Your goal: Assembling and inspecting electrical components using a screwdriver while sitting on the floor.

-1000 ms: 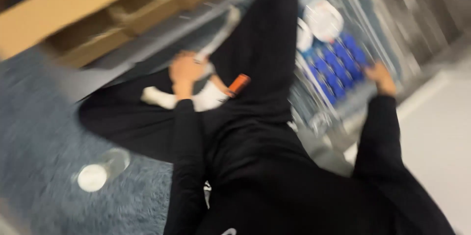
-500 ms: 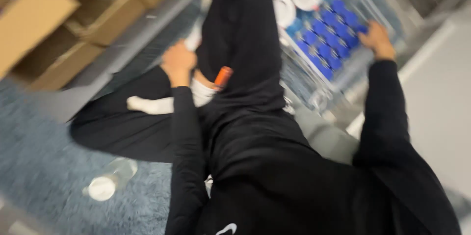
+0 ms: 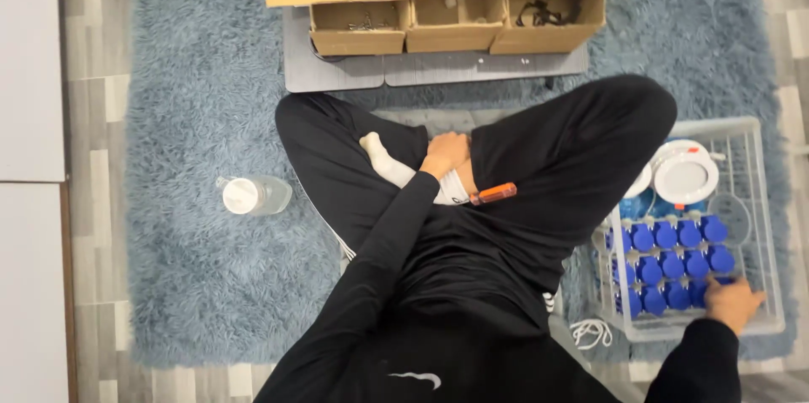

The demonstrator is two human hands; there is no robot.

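— Since a second ago the view has steadied and swung square over the lap; the cardboard boxes [image 3: 459,11] that sat tilted at ten o'clock now line up along twelve o'clock, and the water bottle [image 3: 253,195] has come up from the lower left to nine o'clock.

— And the hands?

— Left hand [image 3: 447,153] stays at the centre, curled loosely over a white-socked foot [image 3: 396,169] on the crossed legs. Whether it grips anything I cannot tell. An orange-tipped tool [image 3: 495,194] lies on the black trousers just beside it, at its four o'clock, apart from the fingers.

— Right hand?

— Right hand [image 3: 735,302] has dropped toward five o'clock. It rests at the near corner of the white wire basket [image 3: 763,226], fingers bent down onto the blue caps [image 3: 674,264] packed in rows. It touches them; whether it has closed on one is hidden by the knuckles.

— What else is in that basket?

— Round white discs [image 3: 684,177] at its far end, toward three o'clock. A white cord [image 3: 592,332] lies on the blue shag rug [image 3: 202,100] just outside the basket's near edge.
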